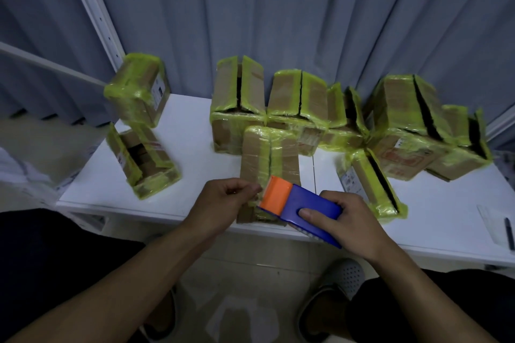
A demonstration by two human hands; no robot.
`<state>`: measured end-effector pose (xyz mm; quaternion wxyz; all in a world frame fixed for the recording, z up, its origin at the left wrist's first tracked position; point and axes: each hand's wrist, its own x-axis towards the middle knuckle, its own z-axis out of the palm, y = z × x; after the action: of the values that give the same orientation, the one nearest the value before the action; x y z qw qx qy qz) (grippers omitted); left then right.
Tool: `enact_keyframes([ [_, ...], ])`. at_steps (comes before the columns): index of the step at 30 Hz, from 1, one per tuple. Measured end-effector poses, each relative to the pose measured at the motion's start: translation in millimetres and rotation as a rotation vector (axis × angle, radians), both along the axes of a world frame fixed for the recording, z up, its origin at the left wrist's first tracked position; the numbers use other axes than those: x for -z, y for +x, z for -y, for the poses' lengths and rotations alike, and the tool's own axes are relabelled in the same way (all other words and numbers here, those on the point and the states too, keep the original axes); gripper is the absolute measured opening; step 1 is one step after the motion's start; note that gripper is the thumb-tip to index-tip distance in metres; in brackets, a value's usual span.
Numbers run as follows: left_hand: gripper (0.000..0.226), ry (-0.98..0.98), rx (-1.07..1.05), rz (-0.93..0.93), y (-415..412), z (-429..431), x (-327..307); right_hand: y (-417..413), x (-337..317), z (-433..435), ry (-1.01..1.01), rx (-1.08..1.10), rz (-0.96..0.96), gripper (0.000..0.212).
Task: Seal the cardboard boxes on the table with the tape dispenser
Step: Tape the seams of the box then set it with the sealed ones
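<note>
Here the cardboard box point(269, 153) lies at the near edge of the table point(189, 125), its long axis and centre seam running from 6 to 12 o'clock. The right hand point(354, 220) grips the tape dispenser point(301, 209), whose orange end meets the box's near end. At 9 o'clock from the dispenser, the left hand point(220, 203) pinches the box's near edge with curled fingers. The pull likely runs toward 12.

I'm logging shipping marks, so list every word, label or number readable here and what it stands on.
None is legible.
White label on the top-left yellow-taped cardboard box: blurred.
Red stamp on the brown cardboard box at right: blurred.
White barcode label on the tilted cardboard box: too small.
Blue and orange tape dispenser: no text shows.
</note>
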<state>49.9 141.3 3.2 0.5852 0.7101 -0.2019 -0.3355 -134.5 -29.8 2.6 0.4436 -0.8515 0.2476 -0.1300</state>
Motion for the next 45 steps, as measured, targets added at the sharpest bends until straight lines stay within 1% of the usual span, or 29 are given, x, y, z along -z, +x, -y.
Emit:
enact_keyframes([
  [2,0.011,0.018,-0.006,0.013,4.6,-2.7,-1.6,2.1,-2.3,-0.2,-0.053,-0.015,-0.019,0.055],
  [4,0.010,0.044,-0.089,0.042,19.6,-8.9,-2.8,1.3,-5.8,4.4,-0.094,-0.010,-0.038,0.058],
  [6,0.010,0.065,-0.178,0.060,40.5,-18.8,-1.1,-2.4,-10.2,12.4,-0.114,0.026,-0.069,0.054],
  [8,0.013,0.097,-0.179,0.049,51.6,-26.7,3.5,-3.9,-11.9,16.1,-0.139,0.038,-0.111,0.054],
  [11,0.020,0.198,-0.140,-0.005,48.7,-28.5,21.8,3.7,-11.5,8.3,-0.256,-0.003,-0.192,0.057],
  [13,0.018,0.247,-0.183,-0.038,43.2,-27.5,35.8,9.6,-13.7,0.1,-0.303,-0.027,-0.237,0.059],
  [15,0.014,0.241,-0.270,-0.073,40.1,-27.6,46.7,15.2,-18.1,-6.2,-0.332,-0.038,-0.275,0.056],
  [19,0.015,0.184,-0.374,-0.050,38.5,-24.1,61.6,27.3,-23.3,-13.8,-0.414,-0.044,-0.326,0.053],
  [25,0.015,0.249,-0.358,-0.089,41.5,-17.5,85.8,45.0,-24.0,-15.7,-0.523,-0.090,-0.451,0.056],
  [29,0.015,0.260,-0.332,-0.085,41.3,-8.9,91.8,51.9,-25.7,-17.6,-0.532,-0.068,-0.528,0.057],
  [34,0.014,0.311,-0.203,-0.111,41.1,1.3,100.0,57.7,-30.4,-23.9,-0.538,-0.045,-0.584,0.055],
  [36,0.020,0.311,-0.141,-0.135,40.2,7.2,102.1,59.2,-31.4,-26.5,-0.540,-0.037,-0.599,0.055],
  [37,0.027,0.312,-0.116,-0.172,40.0,9.8,103.0,59.8,-31.6,-26.9,-0.541,-0.034,-0.605,0.055],
  [39,0.055,0.314,-0.124,-0.301,40.0,12.6,105.3,60.3,-32.0,-26.1,-0.538,-0.023,-0.615,0.055],
  [40,0.065,0.327,-0.154,-0.304,41.6,13.1,107.9,60.5,-32.3,-25.3,-0.532,-0.020,-0.618,0.055],
  [41,0.065,0.339,-0.187,-0.231,43.5,12.4,110.3,60.6,-32.6,-24.7,-0.526,-0.020,-0.622,0.055],
  [42,0.056,0.331,-0.231,-0.127,44.1,10.7,110.1,60.8,-32.6,-24.3,-0.520,-0.022,-0.625,0.055],
  [43,0.041,0.297,-0.279,-0.051,43.3,9.7,110.5,60.8,-32.4,-24.3,-0.514,-0.021,-0.626,0.055],
  [44,0.026,0.244,-0.305,-0.011,39.9,9.1,109.7,60.9,-31.8,-24.2,-0.510,-0.018,-0.625,0.055],
  [45,0.014,0.185,-0.301,-0.009,34.3,9.1,109.8,61.1,-31.0,-24.1,-0.509,-0.015,-0.625,0.055],
])
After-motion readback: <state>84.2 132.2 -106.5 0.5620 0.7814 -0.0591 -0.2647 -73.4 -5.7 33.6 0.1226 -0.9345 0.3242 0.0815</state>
